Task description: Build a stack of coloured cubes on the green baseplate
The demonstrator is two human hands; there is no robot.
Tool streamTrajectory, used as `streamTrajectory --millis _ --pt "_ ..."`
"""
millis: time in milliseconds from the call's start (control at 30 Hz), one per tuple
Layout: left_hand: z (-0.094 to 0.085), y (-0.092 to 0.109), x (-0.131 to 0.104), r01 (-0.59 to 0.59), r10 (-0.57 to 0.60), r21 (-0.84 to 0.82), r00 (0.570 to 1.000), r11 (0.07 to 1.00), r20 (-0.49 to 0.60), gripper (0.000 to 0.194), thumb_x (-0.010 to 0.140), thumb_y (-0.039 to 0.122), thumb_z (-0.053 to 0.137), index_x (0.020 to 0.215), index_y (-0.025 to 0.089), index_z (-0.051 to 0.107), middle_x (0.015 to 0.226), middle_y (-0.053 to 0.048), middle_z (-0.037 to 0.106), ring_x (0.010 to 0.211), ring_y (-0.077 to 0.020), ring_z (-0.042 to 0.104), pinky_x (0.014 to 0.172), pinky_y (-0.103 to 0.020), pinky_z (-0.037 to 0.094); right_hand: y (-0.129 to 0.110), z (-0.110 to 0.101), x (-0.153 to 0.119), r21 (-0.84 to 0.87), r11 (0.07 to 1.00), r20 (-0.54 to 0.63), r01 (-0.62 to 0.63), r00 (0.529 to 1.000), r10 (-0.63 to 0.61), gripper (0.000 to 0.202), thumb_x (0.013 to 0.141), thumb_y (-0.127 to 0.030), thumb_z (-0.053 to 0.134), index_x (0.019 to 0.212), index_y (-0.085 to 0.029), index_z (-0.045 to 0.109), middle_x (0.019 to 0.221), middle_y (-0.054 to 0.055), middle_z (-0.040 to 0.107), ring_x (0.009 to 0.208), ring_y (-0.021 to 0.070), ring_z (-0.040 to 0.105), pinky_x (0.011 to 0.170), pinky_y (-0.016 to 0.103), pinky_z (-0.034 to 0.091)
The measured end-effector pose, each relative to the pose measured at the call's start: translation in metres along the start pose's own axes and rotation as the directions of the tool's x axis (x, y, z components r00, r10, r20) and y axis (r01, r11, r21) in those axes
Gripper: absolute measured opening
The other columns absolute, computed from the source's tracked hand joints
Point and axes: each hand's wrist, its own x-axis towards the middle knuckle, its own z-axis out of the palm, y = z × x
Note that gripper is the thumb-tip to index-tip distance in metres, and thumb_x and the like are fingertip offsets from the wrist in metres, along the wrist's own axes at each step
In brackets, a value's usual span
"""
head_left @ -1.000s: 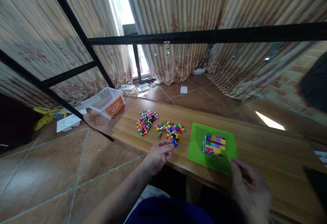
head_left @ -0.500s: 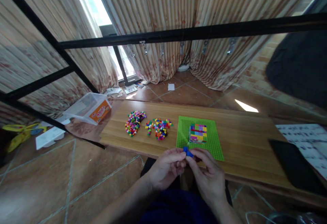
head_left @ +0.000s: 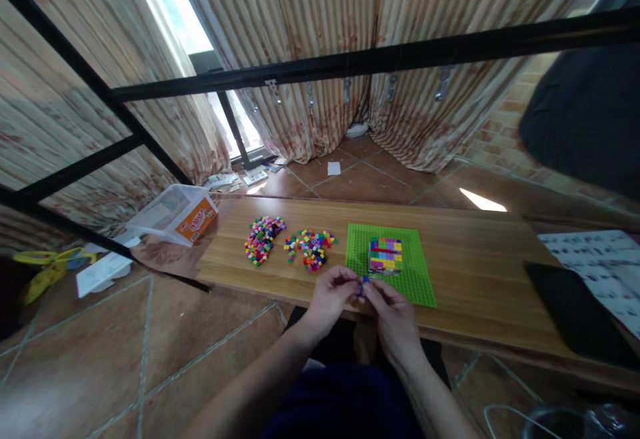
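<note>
Small blue bricks (head_left: 365,279) are pinched between my two hands, just in front of the near edge of the green baseplate (head_left: 417,272). My left hand (head_left: 331,295) grips them from the left with thumb and fingers closed. From the right, my right hand (head_left: 393,312) holds them too, its fingertips almost touching the left ones. A block built of multicoloured bricks (head_left: 385,254) stands on the baseplate. Loose small bricks lie in two piles, one farther left (head_left: 263,240) and one nearer my left hand (head_left: 313,249). How the blue bricks join is too small to tell.
The wooden table (head_left: 475,259) carries a black flat object (head_left: 575,312) and a printed sheet (head_left: 595,265) on the right. A clear plastic box (head_left: 175,215) with an orange label stands beyond the left end. A black metal frame (head_left: 320,71) crosses above the table's far side.
Both hands have moved slightly up and closer together around the blue bricks, with the left fingers now curled in more. The view has shifted a little.
</note>
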Motion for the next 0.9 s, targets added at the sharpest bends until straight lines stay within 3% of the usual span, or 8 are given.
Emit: streamTrajectory --millis 133,267,400,467,567,700,800,900 --pt "-0.026 -0.027 0.009 -0.055 0.074 0.180 0.992 0.982 -0.099 0.010 0.065 0.017 0.070 0.073 0.016 0.064 0.072 0.001 0.061 0.071 -0.0122 0.055 0.070 -0.024 0.043 0.017 -0.024 0.006 0.029 0.999 -0.098 -0.021 0.995 0.023 0.032 0.066 -0.044 0.081 0.086 -0.020 0.074 0.080 0.002 0.072 0.070 0.0132 0.062 0.068 0.028 0.053" --pt "-0.042 -0.040 0.002 -0.053 0.064 0.213 0.997 0.976 -0.048 0.010 0.068 0.018 0.066 0.078 0.016 0.063 0.072 0.001 0.059 0.069 -0.0120 0.054 0.067 -0.023 0.042 0.024 -0.058 -0.005 0.018 0.998 -0.183 -0.058 0.981 0.061 0.032 0.066 -0.043 0.082 0.085 -0.019 0.073 0.081 0.002 0.071 0.068 0.0124 0.061 0.065 0.026 0.052" --pt "-0.039 -0.040 -0.005 -0.093 0.094 0.331 0.995 0.939 0.011 0.010 0.074 0.017 0.061 0.084 0.017 0.062 0.075 0.000 0.057 0.070 -0.0122 0.054 0.067 -0.023 0.044 0.022 -0.074 -0.013 -0.043 0.998 -0.225 -0.049 0.974 0.038 0.034 0.066 -0.045 0.081 0.086 -0.018 0.073 0.085 0.003 0.072 0.065 0.0118 0.060 0.062 0.025 0.051" --pt "-0.032 -0.039 -0.007 -0.163 0.159 0.488 0.986 0.857 0.050 0.016 0.076 0.017 0.060 0.092 0.018 0.063 0.081 -0.001 0.058 0.074 -0.0138 0.056 0.071 -0.026 0.047 0.021 -0.073 -0.013 -0.097 0.994 -0.226 -0.044 0.974 0.021 0.036 0.066 -0.046 0.081 0.088 -0.018 0.073 0.082 0.003 0.072 0.065 0.0124 0.060 0.062 0.025 0.051" --pt "-0.021 -0.039 -0.006 -0.289 0.243 0.719 0.955 0.632 0.170 0.027 0.078 0.019 0.064 0.105 0.021 0.063 0.099 -0.005 0.061 0.089 -0.0188 0.059 0.083 -0.032 0.049 0.020 -0.067 -0.011 -0.154 0.986 -0.192 -0.061 0.981 0.030 0.039 0.065 -0.048 0.081 0.088 -0.017 0.074 0.073 0.002 0.070 0.062 0.0128 0.060 0.061 0.026 0.051" --pt "-0.012 -0.041 -0.001 -0.339 0.229 0.864 0.936 0.373 0.268 0.027 0.081 0.017 0.061 0.108 0.022 0.063 0.112 -0.008 0.058 0.105 -0.0242 0.056 0.095 -0.038 0.047 0.017 -0.065 -0.009 -0.184 0.983 -0.156 -0.032 0.988 0.003 0.045 0.066 -0.051 0.079 0.095 -0.017 0.074 0.077 0.004 0.072 0.061 0.0140 0.061 0.058 0.028 0.052" --pt "-0.010 -0.043 0.002 -0.334 0.209 0.885 0.938 0.324 0.278 0.023 0.083 0.016 0.057 0.104 0.021 0.063 0.112 -0.009 0.058 0.104 -0.0245 0.057 0.093 -0.038 0.048 0.016 -0.070 -0.011 -0.185 0.983 -0.146 -0.012 0.989 -0.016 0.050 0.068 -0.050 0.078 0.106 -0.019 0.072 0.079 0.003 0.071 0.062 0.0135 0.061 0.059 0.028 0.053" --pt "-0.012 -0.042 0.002 -0.332 0.226 0.867 0.938 0.372 0.263 0.020 0.082 0.016 0.058 0.101 0.020 0.062 0.108 -0.009 0.060 0.099 -0.0248 0.058 0.089 -0.039 0.048 0.017 -0.075 -0.010 -0.187 0.982 -0.169 -0.023 0.985 -0.010 0.053 0.068 -0.049 0.078 0.112 -0.020 0.071 0.082 0.003 0.072 0.062 0.0123 0.061 0.059 0.027 0.053"
